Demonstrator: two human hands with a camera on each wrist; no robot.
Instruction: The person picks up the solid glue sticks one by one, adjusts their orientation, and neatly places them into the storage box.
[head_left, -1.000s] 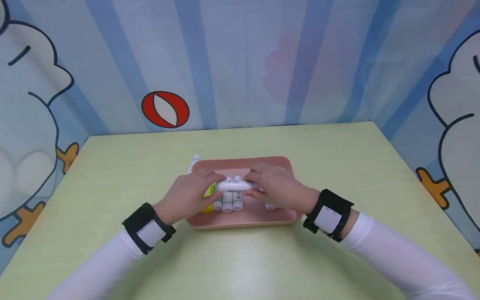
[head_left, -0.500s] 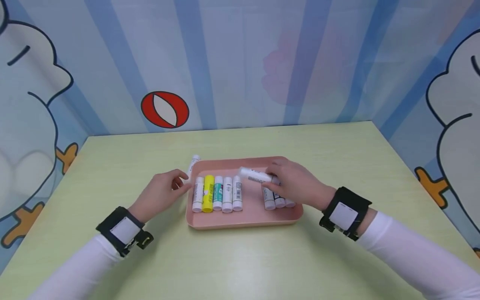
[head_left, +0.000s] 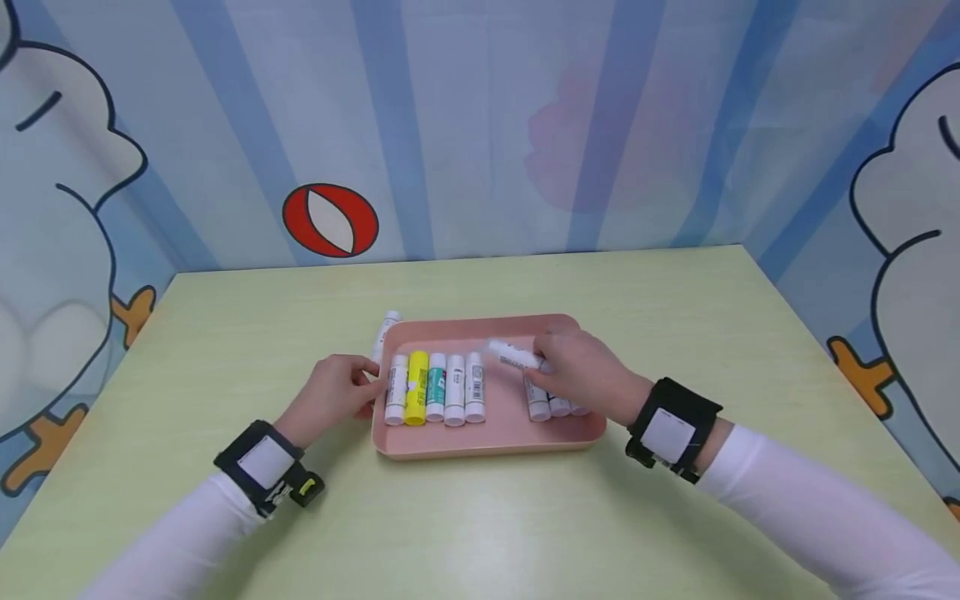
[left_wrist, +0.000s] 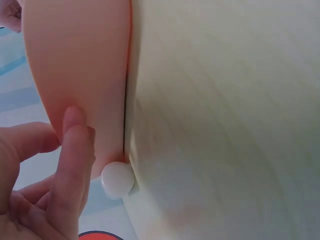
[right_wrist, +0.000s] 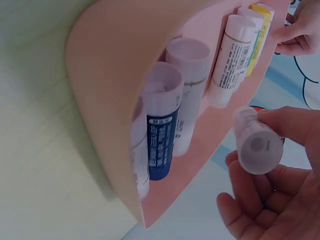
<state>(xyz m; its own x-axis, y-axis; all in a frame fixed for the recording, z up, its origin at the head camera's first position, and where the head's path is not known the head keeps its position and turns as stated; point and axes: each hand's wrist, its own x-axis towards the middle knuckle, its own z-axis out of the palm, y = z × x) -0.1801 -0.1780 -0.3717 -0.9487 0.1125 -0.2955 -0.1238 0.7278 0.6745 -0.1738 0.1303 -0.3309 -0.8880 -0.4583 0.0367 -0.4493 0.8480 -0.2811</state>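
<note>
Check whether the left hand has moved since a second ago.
Yes. The left hand has pulled leftward off the glue sticks to the pink plastic tray's left edge.

tray [head_left: 487, 446]: smooth matt pink plastic | glue sticks [head_left: 435, 388]: glossy plastic (paper labels) | table [head_left: 480, 517]: matt, smooth
</note>
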